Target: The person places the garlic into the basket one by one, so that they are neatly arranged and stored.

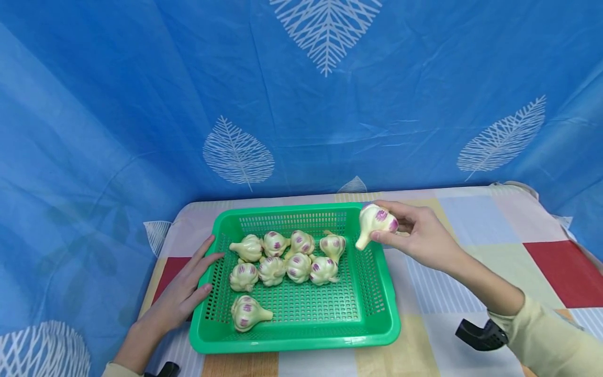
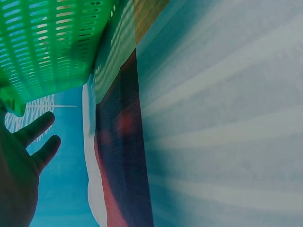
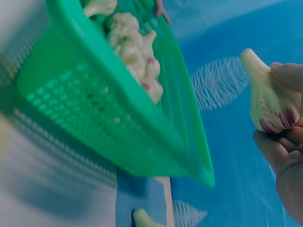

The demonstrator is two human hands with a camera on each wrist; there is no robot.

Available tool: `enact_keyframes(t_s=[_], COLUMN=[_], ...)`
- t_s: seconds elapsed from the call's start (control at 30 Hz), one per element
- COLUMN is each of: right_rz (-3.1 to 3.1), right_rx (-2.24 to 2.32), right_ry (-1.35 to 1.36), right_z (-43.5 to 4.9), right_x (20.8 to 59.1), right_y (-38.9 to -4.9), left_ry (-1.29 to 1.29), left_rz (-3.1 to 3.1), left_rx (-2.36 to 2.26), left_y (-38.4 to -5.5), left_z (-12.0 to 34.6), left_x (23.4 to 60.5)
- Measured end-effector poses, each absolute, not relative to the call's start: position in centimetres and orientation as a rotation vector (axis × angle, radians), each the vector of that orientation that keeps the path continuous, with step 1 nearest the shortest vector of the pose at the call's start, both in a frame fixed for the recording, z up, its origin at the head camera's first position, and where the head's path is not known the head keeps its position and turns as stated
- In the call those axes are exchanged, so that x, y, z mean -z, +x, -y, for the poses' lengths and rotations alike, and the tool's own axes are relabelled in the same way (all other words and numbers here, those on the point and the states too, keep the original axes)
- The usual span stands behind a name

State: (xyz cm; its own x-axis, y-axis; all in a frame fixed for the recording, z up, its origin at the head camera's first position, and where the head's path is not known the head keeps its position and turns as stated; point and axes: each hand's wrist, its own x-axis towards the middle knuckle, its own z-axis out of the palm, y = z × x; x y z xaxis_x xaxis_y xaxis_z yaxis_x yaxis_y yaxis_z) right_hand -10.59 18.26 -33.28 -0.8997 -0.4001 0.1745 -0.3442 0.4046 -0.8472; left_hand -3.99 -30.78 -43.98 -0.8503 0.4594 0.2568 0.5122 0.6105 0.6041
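My right hand (image 1: 419, 235) pinches a garlic bulb (image 1: 377, 220) between thumb and fingers, above the right rim of a green plastic basket (image 1: 301, 345). The bulb is cream with purple streaks, and its stem points down and left in the head view. Several similar garlic bulbs (image 1: 271, 270) lie in the basket, most grouped toward the back and left. One garlic bulb (image 1: 247, 314) lies apart near the front left corner, stem to the right. My left hand (image 1: 181, 296) rests at the basket's left rim, fingers spread and fairly straight.
A checked cloth (image 1: 433, 314) covers the table. Blue curtain (image 1: 301, 131) with white leaf prints hangs behind and at the sides. In the right wrist view a pale stem-like piece (image 3: 147, 220) shows beyond the basket at the bottom edge, mostly out of frame.
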Motion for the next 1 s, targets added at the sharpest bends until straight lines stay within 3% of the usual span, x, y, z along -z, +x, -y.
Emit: enact_keyframes(t_s=[0.5, 1.0], right_rz=[-2.469, -2.184], right_rx=[1.335, 0.744], right_ry=[-0.848, -1.395], right_z=[-13.1, -7.7], right_x=[33.5, 35.7], right_y=[-10.5, -11.8], left_ry=[-0.817, -0.812], left_rz=[2.762, 2.763], left_rx=[1.073, 1.093], left_y=[-3.9, -3.8], left_z=[30.7, 30.7], left_x=[43.8, 43.8])
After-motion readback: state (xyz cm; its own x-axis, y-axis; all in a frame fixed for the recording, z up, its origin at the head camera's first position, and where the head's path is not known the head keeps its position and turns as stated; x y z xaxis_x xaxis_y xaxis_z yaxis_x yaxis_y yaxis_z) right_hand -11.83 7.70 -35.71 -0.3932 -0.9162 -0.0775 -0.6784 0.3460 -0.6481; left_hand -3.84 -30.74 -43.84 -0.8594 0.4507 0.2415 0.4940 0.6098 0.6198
